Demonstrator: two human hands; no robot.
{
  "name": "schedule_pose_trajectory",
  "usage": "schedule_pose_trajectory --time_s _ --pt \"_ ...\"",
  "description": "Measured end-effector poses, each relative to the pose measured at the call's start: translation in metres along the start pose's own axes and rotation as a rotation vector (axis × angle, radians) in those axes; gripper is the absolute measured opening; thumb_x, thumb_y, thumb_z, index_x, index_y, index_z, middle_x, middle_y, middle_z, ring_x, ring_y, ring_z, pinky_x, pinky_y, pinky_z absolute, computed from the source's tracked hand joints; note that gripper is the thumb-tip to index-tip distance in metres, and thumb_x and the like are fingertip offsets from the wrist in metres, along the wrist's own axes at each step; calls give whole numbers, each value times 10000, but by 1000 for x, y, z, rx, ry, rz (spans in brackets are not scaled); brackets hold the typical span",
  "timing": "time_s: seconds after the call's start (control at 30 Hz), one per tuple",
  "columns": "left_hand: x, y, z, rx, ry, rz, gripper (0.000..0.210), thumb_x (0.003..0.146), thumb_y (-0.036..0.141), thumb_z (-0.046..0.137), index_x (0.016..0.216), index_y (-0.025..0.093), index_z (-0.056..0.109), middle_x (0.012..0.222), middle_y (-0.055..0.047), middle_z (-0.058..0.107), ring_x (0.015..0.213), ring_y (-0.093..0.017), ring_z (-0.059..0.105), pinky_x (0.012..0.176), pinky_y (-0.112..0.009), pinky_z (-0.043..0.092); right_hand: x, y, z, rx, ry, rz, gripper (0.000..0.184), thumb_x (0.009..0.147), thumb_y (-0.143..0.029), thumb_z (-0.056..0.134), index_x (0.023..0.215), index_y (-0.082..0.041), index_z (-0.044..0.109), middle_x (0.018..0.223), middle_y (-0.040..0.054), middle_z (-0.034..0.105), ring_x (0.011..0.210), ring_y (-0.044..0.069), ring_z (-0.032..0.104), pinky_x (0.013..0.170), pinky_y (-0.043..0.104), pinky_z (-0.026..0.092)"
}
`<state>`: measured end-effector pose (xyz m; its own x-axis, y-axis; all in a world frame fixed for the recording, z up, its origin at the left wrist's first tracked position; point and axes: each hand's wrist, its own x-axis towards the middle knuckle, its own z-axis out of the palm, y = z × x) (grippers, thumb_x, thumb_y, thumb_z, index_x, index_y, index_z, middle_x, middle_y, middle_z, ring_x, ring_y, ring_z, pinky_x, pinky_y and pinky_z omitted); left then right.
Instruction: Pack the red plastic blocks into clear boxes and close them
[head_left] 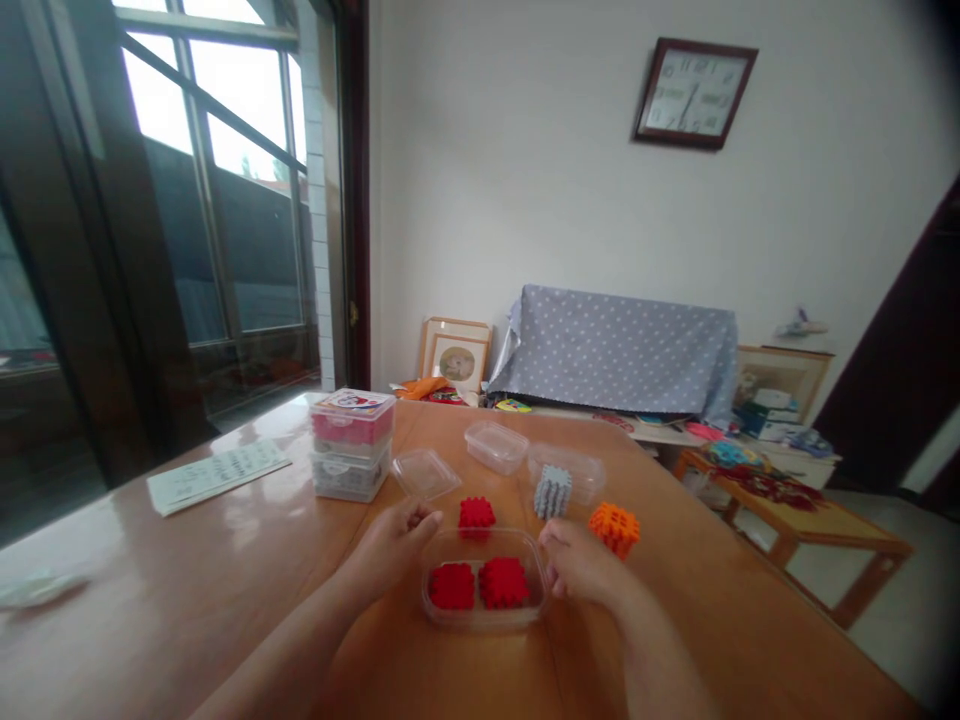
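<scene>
In front of me a clear plastic container (487, 622) sits on the table with two stacks of red interlocking pieces in it, a left stack (452, 587) and a right stack (504, 583). My left hand (396, 540) is closed at its far left corner, the thumb by the rim. At the right rim my right hand (581, 562) is closed, fingertips against the side. Just beyond the container stands another red stack (476, 516). A grey stack (553, 490) and an orange stack (615, 527) of similar pieces stand near my right hand.
Two more clear containers, one at the back (496, 447) and one behind the grey stack (589, 470), lie on the table. A clear lid (426, 473) lies beside stacked lidded boxes (351, 445). Printed paper (217, 475) is at left. A low wooden stool (817, 520) stands right.
</scene>
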<state>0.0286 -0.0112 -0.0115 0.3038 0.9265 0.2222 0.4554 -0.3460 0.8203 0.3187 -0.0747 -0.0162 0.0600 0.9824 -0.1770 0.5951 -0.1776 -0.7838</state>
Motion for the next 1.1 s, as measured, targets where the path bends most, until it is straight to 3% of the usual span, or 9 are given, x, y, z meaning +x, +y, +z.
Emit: schedule_pose_trajectory --time_s 0.27,0.47,0.67,1.1 --pt "8 -18 5 -114 32 -45 404 808 580 572 750 181 544 635 37 500 591 -130 441 575 -254 308 2 -7 -1 20 -115 113 194 890 -198 369 752 -206 505 493 9 614 365 134 562 386 193 312" --pt "3 3 13 -135 -45 -100 325 782 490 594 748 172 538 631 39 489 581 -117 413 556 -251 284 0 -9 -5 66 -170 92 179 920 -229 342 833 -208 497 550 21 659 401 135 609 391 181 339" --pt "-6 12 15 -184 -106 -154 235 748 392 606 786 164 562 643 39 502 592 -118 437 555 -244 291 -3 -11 -6 136 -251 79 207 927 -210 321 1064 -215 475 568 1 679 434 145 653 419 178 379" --pt "-25 7 4 -137 -251 -167 147 739 229 538 831 148 619 673 -4 594 612 -147 524 544 -245 311 -13 -12 -13 71 -329 60 135 887 -239 434 933 -196 553 590 -5 684 445 107 624 464 167 392"
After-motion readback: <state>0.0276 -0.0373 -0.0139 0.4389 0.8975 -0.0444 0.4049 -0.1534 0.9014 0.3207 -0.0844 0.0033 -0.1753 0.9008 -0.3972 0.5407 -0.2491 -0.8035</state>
